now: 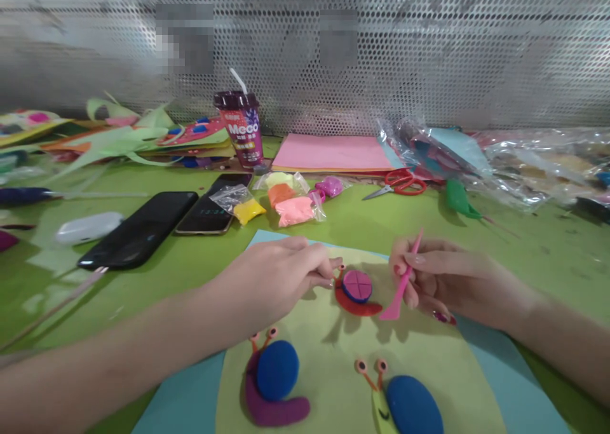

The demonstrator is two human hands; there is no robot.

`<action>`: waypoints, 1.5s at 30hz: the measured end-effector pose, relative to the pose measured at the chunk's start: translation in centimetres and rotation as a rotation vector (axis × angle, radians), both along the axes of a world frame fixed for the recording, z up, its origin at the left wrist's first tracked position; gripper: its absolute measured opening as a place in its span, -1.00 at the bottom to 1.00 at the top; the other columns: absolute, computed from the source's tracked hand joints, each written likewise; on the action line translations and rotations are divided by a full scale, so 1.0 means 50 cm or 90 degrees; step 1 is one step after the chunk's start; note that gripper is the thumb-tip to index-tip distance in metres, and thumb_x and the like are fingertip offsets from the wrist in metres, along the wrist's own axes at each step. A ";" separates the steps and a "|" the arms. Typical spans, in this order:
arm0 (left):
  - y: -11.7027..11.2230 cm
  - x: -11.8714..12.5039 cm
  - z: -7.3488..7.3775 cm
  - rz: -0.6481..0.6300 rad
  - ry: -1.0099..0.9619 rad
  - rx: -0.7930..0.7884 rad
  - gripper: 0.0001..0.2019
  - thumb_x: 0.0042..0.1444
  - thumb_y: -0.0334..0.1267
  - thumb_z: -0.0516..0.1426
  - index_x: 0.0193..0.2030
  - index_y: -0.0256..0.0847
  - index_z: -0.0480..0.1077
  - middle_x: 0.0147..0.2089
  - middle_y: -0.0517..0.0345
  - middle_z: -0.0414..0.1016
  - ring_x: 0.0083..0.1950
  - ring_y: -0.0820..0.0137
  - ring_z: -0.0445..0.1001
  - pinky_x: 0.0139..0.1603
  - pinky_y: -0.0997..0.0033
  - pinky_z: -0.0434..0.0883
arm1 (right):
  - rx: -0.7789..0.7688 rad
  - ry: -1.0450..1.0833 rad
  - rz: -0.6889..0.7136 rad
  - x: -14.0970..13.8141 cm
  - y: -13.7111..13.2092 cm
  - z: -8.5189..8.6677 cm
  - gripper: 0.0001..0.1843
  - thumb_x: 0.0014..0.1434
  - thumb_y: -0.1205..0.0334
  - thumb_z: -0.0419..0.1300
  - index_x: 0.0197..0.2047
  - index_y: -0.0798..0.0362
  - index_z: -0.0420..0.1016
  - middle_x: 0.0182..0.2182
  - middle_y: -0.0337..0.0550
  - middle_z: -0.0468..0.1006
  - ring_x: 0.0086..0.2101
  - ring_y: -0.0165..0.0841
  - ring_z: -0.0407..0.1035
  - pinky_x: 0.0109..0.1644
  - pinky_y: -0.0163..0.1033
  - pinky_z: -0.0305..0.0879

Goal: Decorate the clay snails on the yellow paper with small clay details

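Small red clay snail (358,309) with a blue-edged magenta disc shell (357,286) scored by a cross, lying on the yellow-green paper panel (328,383) between the two sets of fingers. Left fingers (320,264) right at the snail's eye stalks (342,268), index and thumb tips close together; cannot tell whether clamped on a stalk or merely beside it. Right fingers (431,262) clamped on a bright pink plastic modelling tool (404,286), held aslant, flared end down just beside the snail's tail. Nearer the camera than the left fingers, a purple clay snail (276,412) with a round blue shell; nearer than the right fingers, a yellow-green clay snail (380,412) with a blue shell. On the green bench (366,221) beyond the left fingers, small clear bags of coloured clay (294,210); beyond the right fingers, red-handled metal scissors (405,183).
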State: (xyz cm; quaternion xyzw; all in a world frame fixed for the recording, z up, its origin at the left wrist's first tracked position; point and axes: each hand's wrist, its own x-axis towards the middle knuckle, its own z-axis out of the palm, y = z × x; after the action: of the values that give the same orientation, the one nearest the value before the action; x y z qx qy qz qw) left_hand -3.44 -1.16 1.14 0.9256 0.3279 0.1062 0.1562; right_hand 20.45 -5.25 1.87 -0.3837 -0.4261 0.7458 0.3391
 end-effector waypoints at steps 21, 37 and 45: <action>-0.008 -0.006 0.008 -0.014 -0.048 -0.110 -0.87 0.14 -0.33 -0.03 -0.34 -0.15 0.32 -0.28 0.31 0.49 -0.23 0.47 0.43 -0.31 0.56 0.25 | 0.022 -0.110 -0.090 -0.015 -0.002 -0.007 -0.76 0.12 0.15 0.12 -0.49 0.10 0.37 -0.59 -0.20 0.46 -0.71 -0.55 0.26 -0.75 -0.55 0.11; -0.042 -0.008 0.013 0.007 -0.094 -0.412 -0.83 0.10 -0.30 -0.03 -0.37 -0.09 0.39 -0.41 0.38 0.49 -0.72 0.65 0.20 -0.73 0.69 0.16 | -0.220 -0.341 0.466 0.015 -0.016 0.048 -0.66 -0.07 0.02 0.19 -0.63 0.09 0.27 -0.74 -0.40 0.24 -0.74 -0.66 0.05 -0.72 -0.60 -0.01; -0.037 -0.008 0.014 -0.048 -0.131 -0.324 -0.84 0.10 -0.29 0.03 -0.37 -0.07 0.44 -0.45 0.42 0.49 -0.66 0.68 0.23 -0.66 0.73 0.12 | -0.144 -0.213 0.384 0.015 -0.012 0.034 -0.58 0.02 -0.14 0.16 -0.41 0.10 0.41 -0.74 -0.41 0.23 -0.76 -0.63 0.03 -0.73 -0.53 -0.07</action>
State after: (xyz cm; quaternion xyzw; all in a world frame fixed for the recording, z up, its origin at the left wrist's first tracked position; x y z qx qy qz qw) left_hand -3.85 -3.01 1.86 0.8527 0.2914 0.1081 0.4199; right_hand 21.20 -5.88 3.56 -0.3923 -0.4846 0.7817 -0.0152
